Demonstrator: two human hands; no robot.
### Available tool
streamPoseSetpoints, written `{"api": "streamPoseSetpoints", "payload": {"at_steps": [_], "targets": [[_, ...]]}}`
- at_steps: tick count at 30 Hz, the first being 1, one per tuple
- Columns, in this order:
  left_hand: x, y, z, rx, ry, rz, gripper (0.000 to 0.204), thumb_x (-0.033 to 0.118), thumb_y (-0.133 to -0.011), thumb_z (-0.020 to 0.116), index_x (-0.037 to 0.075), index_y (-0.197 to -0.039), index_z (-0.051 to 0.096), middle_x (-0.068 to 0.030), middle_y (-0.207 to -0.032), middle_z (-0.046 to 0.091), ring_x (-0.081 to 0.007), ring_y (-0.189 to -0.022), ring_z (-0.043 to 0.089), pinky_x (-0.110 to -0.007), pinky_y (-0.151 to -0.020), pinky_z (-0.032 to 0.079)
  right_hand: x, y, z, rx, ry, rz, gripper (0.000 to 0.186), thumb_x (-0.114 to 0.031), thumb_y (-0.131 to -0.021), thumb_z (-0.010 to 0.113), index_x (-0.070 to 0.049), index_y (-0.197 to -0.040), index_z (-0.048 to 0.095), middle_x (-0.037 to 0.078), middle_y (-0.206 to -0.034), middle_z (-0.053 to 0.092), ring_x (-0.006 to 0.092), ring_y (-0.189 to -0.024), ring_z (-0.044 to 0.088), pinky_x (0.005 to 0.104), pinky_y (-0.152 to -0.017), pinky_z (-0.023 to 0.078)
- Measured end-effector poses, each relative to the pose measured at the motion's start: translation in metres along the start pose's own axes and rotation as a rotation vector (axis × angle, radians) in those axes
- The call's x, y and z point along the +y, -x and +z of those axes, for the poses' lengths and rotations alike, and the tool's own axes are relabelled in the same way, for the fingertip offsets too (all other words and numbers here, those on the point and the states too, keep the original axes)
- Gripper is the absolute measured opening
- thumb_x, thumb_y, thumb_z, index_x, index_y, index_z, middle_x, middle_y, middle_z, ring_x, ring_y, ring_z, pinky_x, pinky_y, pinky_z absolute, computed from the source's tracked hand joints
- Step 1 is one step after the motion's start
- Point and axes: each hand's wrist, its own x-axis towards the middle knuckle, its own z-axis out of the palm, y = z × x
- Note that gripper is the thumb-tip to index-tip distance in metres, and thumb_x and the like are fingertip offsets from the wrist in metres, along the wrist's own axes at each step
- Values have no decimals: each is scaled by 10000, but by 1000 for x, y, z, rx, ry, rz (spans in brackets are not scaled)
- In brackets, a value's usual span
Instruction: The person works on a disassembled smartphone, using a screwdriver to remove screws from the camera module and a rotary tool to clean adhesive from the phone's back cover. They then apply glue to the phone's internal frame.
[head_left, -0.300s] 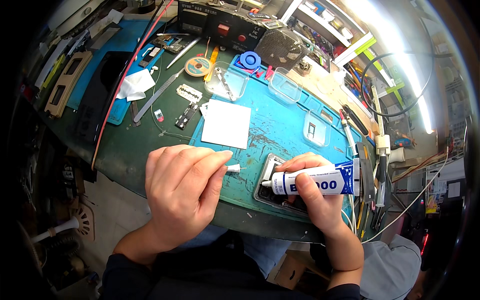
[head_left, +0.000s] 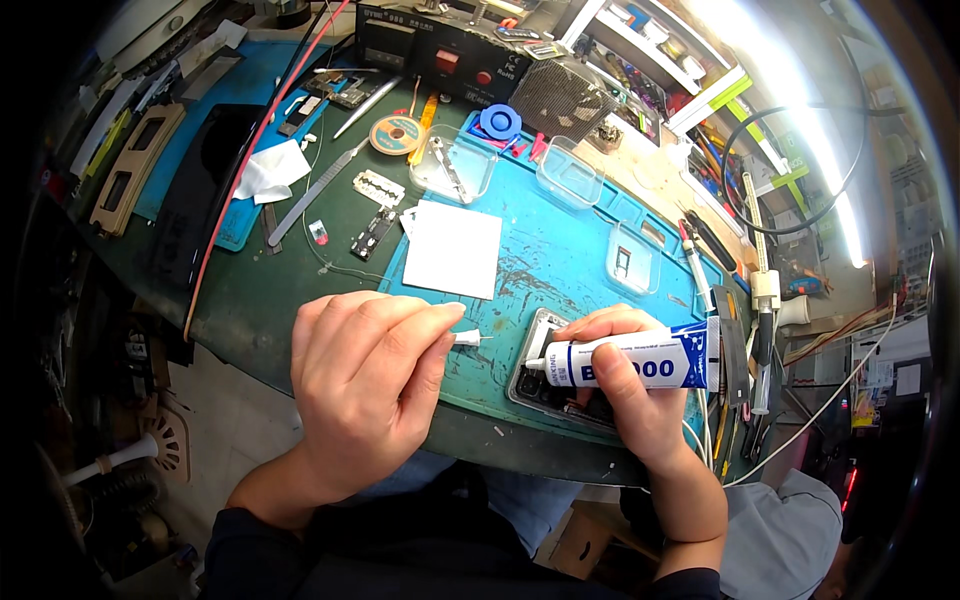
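My right hand (head_left: 640, 400) grips a white and blue glue tube (head_left: 630, 362), held flat with its nozzle pointing left. Under that hand lies an opened phone (head_left: 545, 385) on the blue work mat (head_left: 560, 260). My left hand (head_left: 365, 385) pinches the tube's small white cap with its thin pin (head_left: 468, 339) between thumb and forefinger. The cap is a short way left of the nozzle and apart from it.
A white square sheet (head_left: 452, 249) lies on the mat behind my hands. Clear plastic trays (head_left: 452, 165) (head_left: 568, 172) (head_left: 632, 260), a solder reel (head_left: 396, 134), tweezers (head_left: 312, 192) and a black power unit (head_left: 450, 60) stand further back. Hand tools (head_left: 745, 400) crowd the right edge.
The cap in my left hand now sits slightly further from the nozzle. Both hands are otherwise in nearly the same place.
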Motion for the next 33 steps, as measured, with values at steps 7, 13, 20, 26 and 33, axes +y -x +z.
{"api": "streamPoseSetpoints", "payload": {"at_steps": [7,13,20,26,33], "targets": [[1,0,-2,-17,17,-6,206,2,-920,783,67,-1114,782,-67,-1015,762,-283,-931,684,-406,-892,485,0,0,2,34,30,0,195,-173,-1100,703,-9,-1201,737,60,-1095,744,54,-760,641,225,-667,524],[1,0,-2,-18,19,-8,201,2,-919,784,66,-1110,781,-66,-1011,761,-279,-929,685,-406,-891,486,0,-1,2,41,43,-15,206,-191,-1102,710,-11,-1198,740,55,-1081,746,53,-762,636,222,-671,519],[1,-1,-2,-19,16,-6,206,0,-912,791,65,-1106,779,-63,-1009,760,-277,-928,685,-403,-888,486,-2,-1,3,65,44,-8,210,-194,-1105,706,-6,-1195,733,55,-1096,762,50,-773,638,220,-682,523],[1,-1,-2,-22,16,-8,208,-4,-908,793,63,-1104,778,-63,-1006,759,-277,-927,685,-403,-888,486,-1,-1,4,91,47,-13,216,-199,-1107,703,-10,-1210,720,74,-1151,780,50,-789,642,223,-702,537],[2,-1,-2,-21,16,-6,201,-1,-910,792,62,-1100,778,-63,-1002,757,-276,-924,684,-402,-885,484,-1,-2,2,98,43,0,218,-211,-1105,710,-20,-1210,718,68,-1152,778,51,-788,643,220,-701,538]]}}
